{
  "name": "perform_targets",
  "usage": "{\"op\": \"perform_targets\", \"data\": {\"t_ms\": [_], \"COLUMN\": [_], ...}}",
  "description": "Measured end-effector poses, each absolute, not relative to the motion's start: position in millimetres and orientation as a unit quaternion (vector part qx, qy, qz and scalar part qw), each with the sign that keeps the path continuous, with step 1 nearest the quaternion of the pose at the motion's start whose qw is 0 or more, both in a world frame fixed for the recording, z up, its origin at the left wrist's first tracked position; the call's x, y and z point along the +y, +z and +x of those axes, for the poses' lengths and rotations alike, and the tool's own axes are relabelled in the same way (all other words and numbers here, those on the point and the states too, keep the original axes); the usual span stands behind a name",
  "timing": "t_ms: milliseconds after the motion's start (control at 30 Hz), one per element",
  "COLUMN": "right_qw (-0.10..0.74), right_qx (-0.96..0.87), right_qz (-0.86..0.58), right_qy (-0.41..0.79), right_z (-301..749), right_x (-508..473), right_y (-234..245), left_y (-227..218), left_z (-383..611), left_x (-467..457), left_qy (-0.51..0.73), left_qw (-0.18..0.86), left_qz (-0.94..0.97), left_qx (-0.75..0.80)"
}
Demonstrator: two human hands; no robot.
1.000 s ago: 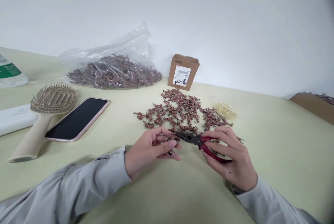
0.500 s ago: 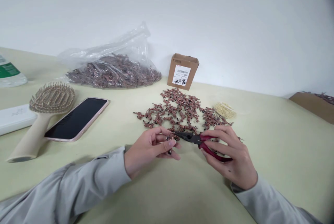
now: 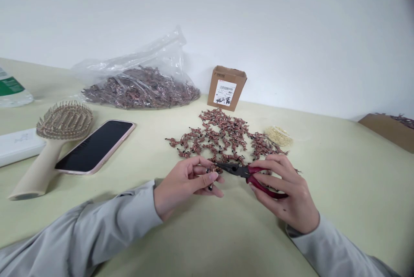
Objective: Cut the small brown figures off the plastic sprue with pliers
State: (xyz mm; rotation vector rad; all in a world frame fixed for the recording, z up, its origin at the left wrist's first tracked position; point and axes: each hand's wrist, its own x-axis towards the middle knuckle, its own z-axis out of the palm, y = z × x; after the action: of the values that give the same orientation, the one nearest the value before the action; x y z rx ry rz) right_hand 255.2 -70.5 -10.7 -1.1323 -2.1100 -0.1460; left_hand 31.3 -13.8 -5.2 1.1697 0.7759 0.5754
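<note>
and here we are, 2 hands facing each other over the table (image 3: 226, 234)! the left hand (image 3: 184, 184) has thumb and fingers pinched together on 1 small brown figure (image 3: 213, 172), held above the table, on the near side of the loose pile (image 3: 223, 135) of similar figures. over to the right hand (image 3: 291, 191): fingers wrapped round the red handles of the pliers (image 3: 241, 171), black nose pointing left, tips right up at the figure; whether those tips bite on anything, i cannot tell.

up at the table's far edge, by the wall (image 3: 291, 31), a clear bag (image 3: 155, 59) bulges with more figures, and beside it stands an upright cardboard box (image 3: 241, 89) with a white label. a small bag of gold-coloured bits (image 3: 278, 136) lies just right of the pile. out towards the table's left side: the phone (image 3: 97, 145), the hairbrush (image 3: 51, 160), a white box (image 3: 19, 145), and, nearer the far edge, a green-labelled bottle (image 3: 13, 87).
</note>
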Motion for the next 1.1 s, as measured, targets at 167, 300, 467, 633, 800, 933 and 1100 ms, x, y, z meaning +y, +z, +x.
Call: {"op": "perform_targets", "data": {"t_ms": [167,300,467,633,800,933,1100], "right_qw": [0.355,0.360,0.379,0.387,0.395,0.399,0.398], "right_qx": [-0.827,-0.828,-0.823,-0.812,-0.782,-0.732,-0.671], "right_qz": [-0.434,-0.428,-0.423,-0.437,-0.473,-0.517,-0.524], "right_qy": [-0.048,-0.039,-0.025,0.005,0.089,0.196,0.340], "right_z": [255.4,253.0,246.2,242.4,237.5,233.4,234.2], "right_x": [-72.0,-73.0,-75.5,-79.4,-83.8,-87.1,-88.0], "right_y": [-7.8,-7.0,-8.3,-8.5,-7.6,-4.9,-4.3], "left_y": [-4.7,-4.8,-5.5,-7.1,-10.1,-14.8,-23.7], "left_z": [31.7,32.6,33.7,33.3,29.3,22.1,8.8], "left_x": [-13.8,-14.2,-17.0,-19.1,-17.6,-7.7,11.3], "left_qy": [0.266,0.293,0.357,0.404,0.430,0.425,0.409], "left_qw": [0.717,0.712,0.676,0.590,0.406,0.186,0.096], "left_qz": [0.538,0.536,0.555,0.620,0.730,0.820,0.874], "left_qx": [0.355,0.348,0.327,0.323,0.343,0.336,0.242]}}
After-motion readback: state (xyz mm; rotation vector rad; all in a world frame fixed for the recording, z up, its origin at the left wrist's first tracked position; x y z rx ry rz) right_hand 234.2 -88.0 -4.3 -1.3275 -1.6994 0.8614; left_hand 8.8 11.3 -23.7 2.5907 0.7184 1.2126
